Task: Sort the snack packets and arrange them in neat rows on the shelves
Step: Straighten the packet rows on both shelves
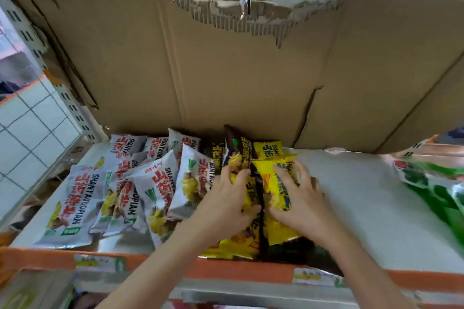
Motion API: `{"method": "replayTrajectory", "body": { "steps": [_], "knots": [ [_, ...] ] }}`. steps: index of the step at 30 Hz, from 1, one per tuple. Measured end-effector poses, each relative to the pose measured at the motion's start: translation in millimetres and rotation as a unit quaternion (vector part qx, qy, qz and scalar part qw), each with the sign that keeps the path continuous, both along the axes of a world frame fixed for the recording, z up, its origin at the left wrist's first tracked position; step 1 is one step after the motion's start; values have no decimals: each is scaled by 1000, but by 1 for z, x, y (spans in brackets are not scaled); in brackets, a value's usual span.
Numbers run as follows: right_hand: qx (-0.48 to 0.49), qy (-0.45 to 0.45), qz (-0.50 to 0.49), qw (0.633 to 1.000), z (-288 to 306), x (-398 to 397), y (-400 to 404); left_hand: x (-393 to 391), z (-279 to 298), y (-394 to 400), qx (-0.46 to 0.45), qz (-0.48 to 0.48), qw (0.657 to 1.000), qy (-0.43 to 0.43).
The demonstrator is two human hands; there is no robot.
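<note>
Green packets (442, 190) run off the right edge, blurred.

Both bare forearms reach up and forward from the bottom edge, converging toward the middle. The left hand (227, 202) lies palm down, fingers spread and curled forward over a packet (247, 198), thumb pointing inward toward the other hand. The right hand (297, 195) sits just beside it, palm down, fingers splayed and bent, pressing on the packet beneath. The two thumbs nearly meet
</note>
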State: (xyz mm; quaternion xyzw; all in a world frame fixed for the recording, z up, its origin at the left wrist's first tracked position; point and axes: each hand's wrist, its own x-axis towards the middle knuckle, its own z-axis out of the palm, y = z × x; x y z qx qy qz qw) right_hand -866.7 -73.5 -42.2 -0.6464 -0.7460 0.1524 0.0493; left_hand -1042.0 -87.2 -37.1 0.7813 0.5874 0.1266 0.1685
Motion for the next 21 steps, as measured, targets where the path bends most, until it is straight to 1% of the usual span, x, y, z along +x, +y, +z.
{"method": "replayTrajectory", "body": {
  "steps": [2, 3, 6, 8, 11, 14, 18, 21],
  "knots": [
    [-23, 95, -29, 995, -9, 13, -4, 7, -8, 8, -42, 2, 991, 127],
    [-27, 133, -49, 989, -11, 19, -3, 10, -12, 11, -48, -3, 986, 162],
    [-24, 207, -109, 972, -13, 36, 4, 17, -23, 17, -59, -28, 978, 199],
    [-12, 210, -136, 968, -14, 47, 8, 16, -26, 18, -66, -42, 976, 204],
    [1, 192, -173, 966, -20, 65, 19, 14, -28, 21, -61, -46, 981, 176],
    [9, 193, -193, 962, -22, 79, 30, 14, -32, 21, -66, -47, 984, 158],
    [68, 208, -160, 962, -22, 88, 37, 16, -34, 22, -72, -42, 986, 147],
    [58, 166, -162, 971, -27, 93, 35, 17, -35, 22, -73, -34, 986, 147]
  ]
}}
